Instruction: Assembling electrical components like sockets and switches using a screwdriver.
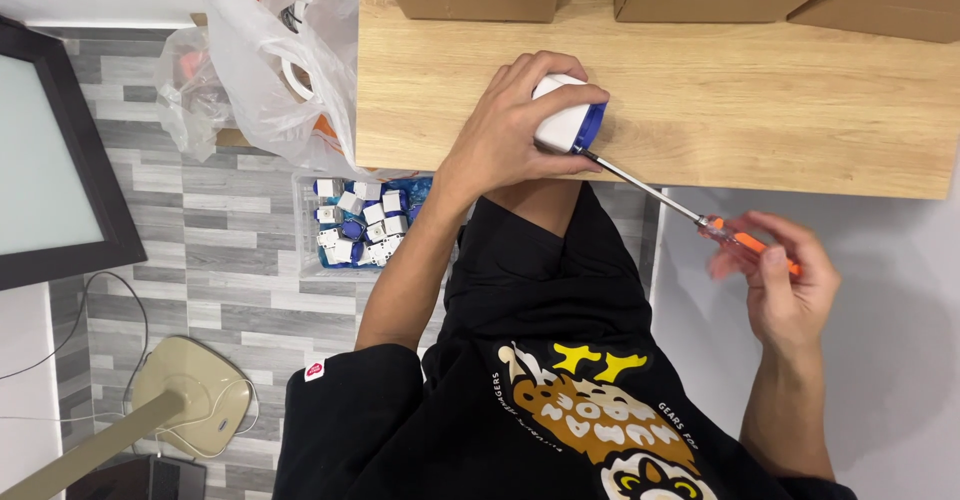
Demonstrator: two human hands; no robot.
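Left hand point(510, 130) is wrapping its fingers around a white-and-blue block point(563, 120) on the worktop point(760, 110); right hand point(785, 280) is pinching a screwdriver point(700, 222), whose shaft is slanting up-left into the block.

- Bright, even indoor light falls from above, and colours read clean.
- The wooden table point(760, 110) is evenly lit and shows its grain without glare.
- A soft, short shadow lies on the table just under the left hand point(520, 125).
- The right hand point(785, 280) is slightly blurred by motion, fingers smeared.
- The white plastic bag point(285, 70) carries mild sheen.
- The floor below looks a little darker and softer.
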